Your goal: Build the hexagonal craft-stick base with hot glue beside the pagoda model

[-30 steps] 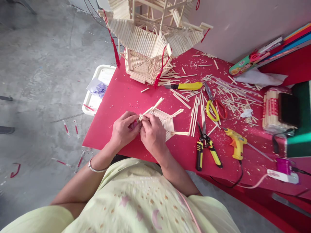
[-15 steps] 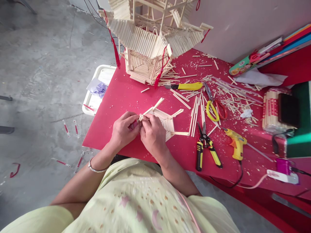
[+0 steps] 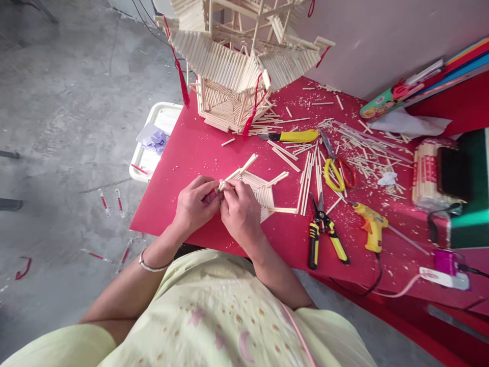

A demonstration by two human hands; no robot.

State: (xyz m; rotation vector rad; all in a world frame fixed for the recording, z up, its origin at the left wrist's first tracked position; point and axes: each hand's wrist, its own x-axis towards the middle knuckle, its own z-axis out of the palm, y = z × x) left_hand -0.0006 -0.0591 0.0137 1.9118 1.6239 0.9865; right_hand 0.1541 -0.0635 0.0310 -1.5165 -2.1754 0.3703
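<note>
Close together at the table's front edge, my left hand (image 3: pixel 195 204) and my right hand (image 3: pixel 241 210) are both closed, fingertips pinching the ends of pale wooden sticks (image 3: pixel 222 185). The pinched end belongs to a flat panel of wooden sticks (image 3: pixel 263 194), laid in a many-sided pattern with paired sticks jutting outward. My right hand covers part of this panel. What lies between the fingertips is partly hidden.
Behind stands a tiered stick model (image 3: pixel 217 56) with red tassels. To the right lie a yellow utility knife (image 3: pixel 298 135), scissors (image 3: pixel 334 173), pliers (image 3: pixel 323 229), a yellow glue gun (image 3: pixel 372 224) with its cord, and scattered sticks. A white tray (image 3: pixel 139 162) sits left, below the table.
</note>
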